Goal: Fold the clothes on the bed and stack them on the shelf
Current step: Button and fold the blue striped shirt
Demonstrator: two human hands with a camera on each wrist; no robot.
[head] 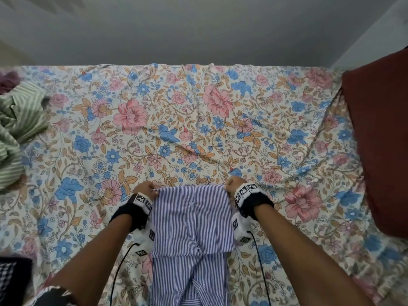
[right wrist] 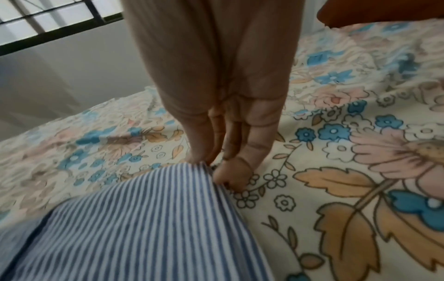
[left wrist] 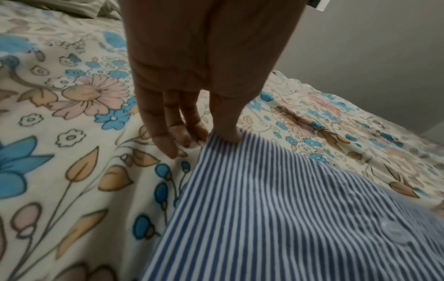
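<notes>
A blue-and-white striped shirt (head: 192, 221) lies partly folded on the floral bedsheet (head: 176, 129) near the front edge, buttons facing up. My left hand (head: 147, 188) pinches the shirt's far left corner between thumb and fingers. My right hand (head: 234, 185) pinches the far right corner the same way. In the left wrist view the thumb of the left hand (left wrist: 225, 133) presses on the striped shirt (left wrist: 276, 218) corner. In the right wrist view the right hand (right wrist: 216, 167) grips the gathered edge of the striped shirt (right wrist: 144, 228).
A crumpled green striped garment (head: 19, 129) lies at the bed's left edge, with a purple one (head: 8, 81) behind it. A dark red pillow (head: 379, 140) stands at the right. A dark checked cloth (head: 13, 281) sits at the lower left. A grey wall runs behind the bed.
</notes>
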